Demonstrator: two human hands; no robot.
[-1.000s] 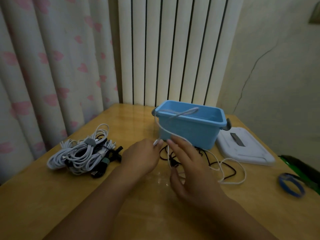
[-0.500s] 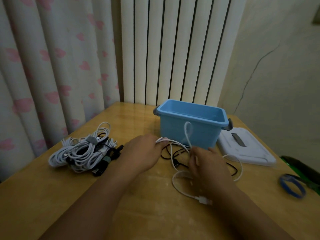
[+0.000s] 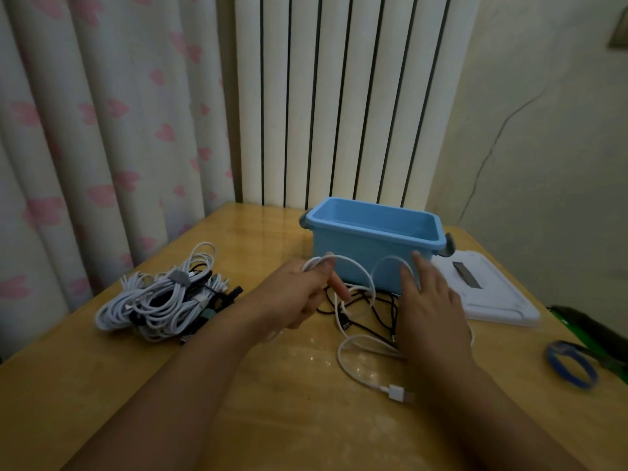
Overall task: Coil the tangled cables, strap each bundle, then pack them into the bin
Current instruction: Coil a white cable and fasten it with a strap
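My left hand (image 3: 299, 294) pinches loops of a white cable (image 3: 356, 363) in front of the blue bin (image 3: 370, 253). My right hand (image 3: 430, 309) has its fingers spread, and a loop of the same cable arches over its fingertips. The cable's free end with a white USB plug (image 3: 397, 392) lies on the table near my right wrist. A loose black cable (image 3: 377, 317) lies tangled under the white one. At the left sits a pile of white and black cables (image 3: 163, 300), one bundle with a grey strap (image 3: 180, 278).
The bin's white lid (image 3: 489, 294) lies to the right of the bin. A blue strap ring (image 3: 571, 368) rests near the table's right edge beside a green-edged dark object (image 3: 591, 331). Curtain and radiator stand behind the wooden table (image 3: 306, 419).
My left hand has lifted with a cable loop in it. My right hand moved up toward the bin with fingers spread, carrying a loop. The plug end slid left on the table.
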